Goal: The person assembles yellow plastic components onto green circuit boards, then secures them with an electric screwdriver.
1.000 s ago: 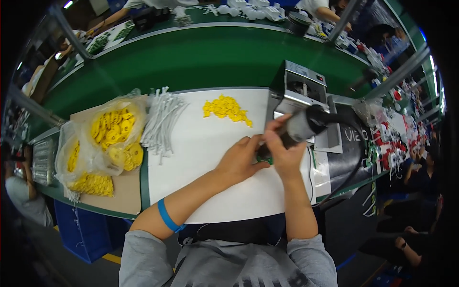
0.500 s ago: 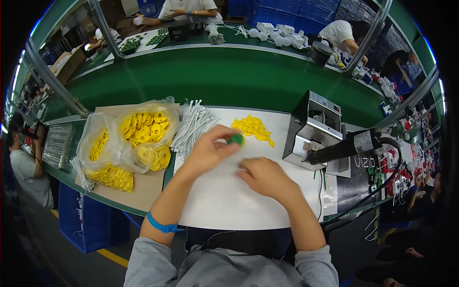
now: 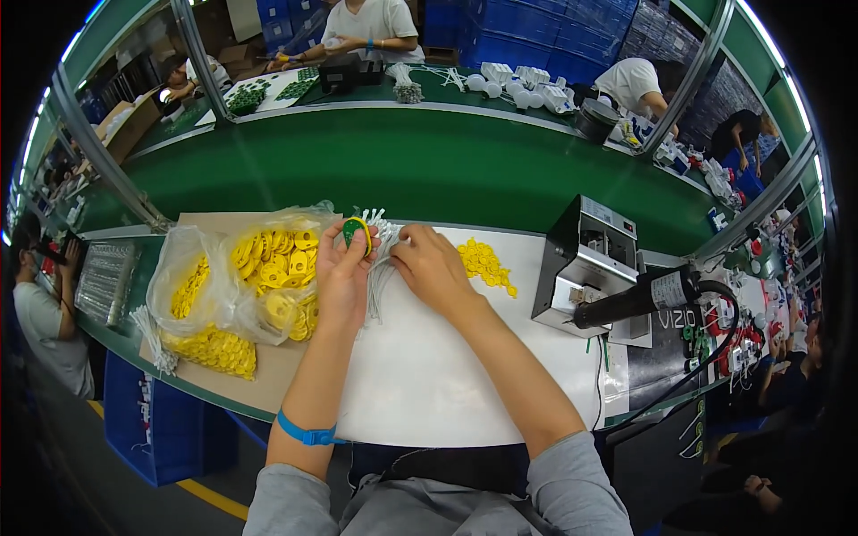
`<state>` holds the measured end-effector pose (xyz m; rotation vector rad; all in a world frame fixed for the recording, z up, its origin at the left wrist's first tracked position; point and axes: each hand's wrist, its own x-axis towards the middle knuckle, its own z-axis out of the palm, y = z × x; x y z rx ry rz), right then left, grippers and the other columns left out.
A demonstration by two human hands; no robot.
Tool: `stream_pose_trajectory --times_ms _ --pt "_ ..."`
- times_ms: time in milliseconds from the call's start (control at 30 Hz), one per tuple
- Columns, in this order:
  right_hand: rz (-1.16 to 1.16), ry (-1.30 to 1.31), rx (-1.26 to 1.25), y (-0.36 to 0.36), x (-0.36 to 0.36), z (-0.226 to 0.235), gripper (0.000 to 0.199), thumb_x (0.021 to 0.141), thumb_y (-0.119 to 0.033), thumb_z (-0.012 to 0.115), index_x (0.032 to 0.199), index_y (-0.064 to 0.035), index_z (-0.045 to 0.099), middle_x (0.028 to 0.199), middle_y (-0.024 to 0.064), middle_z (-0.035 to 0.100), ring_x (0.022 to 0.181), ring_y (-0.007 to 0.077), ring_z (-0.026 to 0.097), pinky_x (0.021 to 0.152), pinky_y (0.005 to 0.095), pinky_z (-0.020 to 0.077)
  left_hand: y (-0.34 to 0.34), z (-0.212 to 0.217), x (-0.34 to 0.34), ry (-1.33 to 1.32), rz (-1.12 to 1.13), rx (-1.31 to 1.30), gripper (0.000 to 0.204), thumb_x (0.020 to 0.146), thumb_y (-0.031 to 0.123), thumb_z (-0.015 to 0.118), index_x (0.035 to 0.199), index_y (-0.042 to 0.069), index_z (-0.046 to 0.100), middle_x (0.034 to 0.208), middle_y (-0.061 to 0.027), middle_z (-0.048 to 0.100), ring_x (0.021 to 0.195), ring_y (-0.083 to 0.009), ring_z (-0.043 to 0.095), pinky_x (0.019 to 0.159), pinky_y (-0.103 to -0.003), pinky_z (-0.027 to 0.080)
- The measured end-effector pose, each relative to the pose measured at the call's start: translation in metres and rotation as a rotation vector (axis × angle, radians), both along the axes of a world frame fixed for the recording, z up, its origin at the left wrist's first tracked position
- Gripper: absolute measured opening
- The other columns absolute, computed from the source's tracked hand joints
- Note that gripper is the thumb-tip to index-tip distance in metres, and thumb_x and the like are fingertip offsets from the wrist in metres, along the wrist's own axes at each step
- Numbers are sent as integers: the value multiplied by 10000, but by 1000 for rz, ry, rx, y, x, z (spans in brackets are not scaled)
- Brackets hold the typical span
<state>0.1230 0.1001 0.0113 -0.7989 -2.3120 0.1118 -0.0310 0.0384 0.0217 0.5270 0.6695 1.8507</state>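
Observation:
My left hand is closed round a small green piece with a yellow round rim behind it. The hand is raised by the far edge of the white work surface, beside the plastic bag of yellow discs. My right hand reaches over a loose bundle of thin white wires, its fingers pinched on them. How many it grips is hidden. A pile of small yellow parts lies just right of that hand.
Clear bags of yellow discs and smaller yellow parts stand at left on cardboard. A metal machine and a black cylindrical tool with a cable stand at right. Beyond the green conveyor belt, people work.
My left hand has moved left and turned palm up with the green piece. My right hand has moved forward and left from the bare white surface to the white wires.

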Motion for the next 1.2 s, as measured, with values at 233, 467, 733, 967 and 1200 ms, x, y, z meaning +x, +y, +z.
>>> stream_pose_trajectory --times_ms 233,467,733,967,1200 --pt "186 396 -859 -30 57 42 55 910 -31 723 946 1 698 974 26 689 915 131 645 756 269 532 -12 -1 33 -40 -307 -140 420 995 120 660 1340 75 426 1136 -112 661 1089 -218 645 925 -395 539" --pt "130 923 -1143 -69 155 25 169 933 77 579 1056 54 693 962 102 674 735 168 664 659 311 574 -18 -19 101 35 -612 -176 337 997 38 620 1269 64 422 1230 -187 658 1154 -264 665 1032 -399 544" --pt "-82 538 -904 -91 213 -13 312 956 46 602 1266 13 596 898 33 646 774 62 602 648 201 475 -29 -60 172 275 -752 -76 406 999 -37 564 1368 31 411 1367 -227 600 1289 -257 580 1134 -390 450" --pt "-175 481 -1000 -83 245 -32 167 947 21 664 1094 16 585 855 35 697 768 54 623 666 202 489 -21 -72 200 437 -736 -42 528 989 -54 582 1494 -31 431 1469 -180 549 1322 -195 549 1126 -320 432" --pt "-204 482 -910 -81 261 -41 145 935 2 700 1041 15 602 861 46 713 782 53 640 684 189 502 -20 -83 215 463 -705 -48 555 984 -48 604 1508 -42 420 1490 -176 531 1323 -182 539 1113 -305 438"
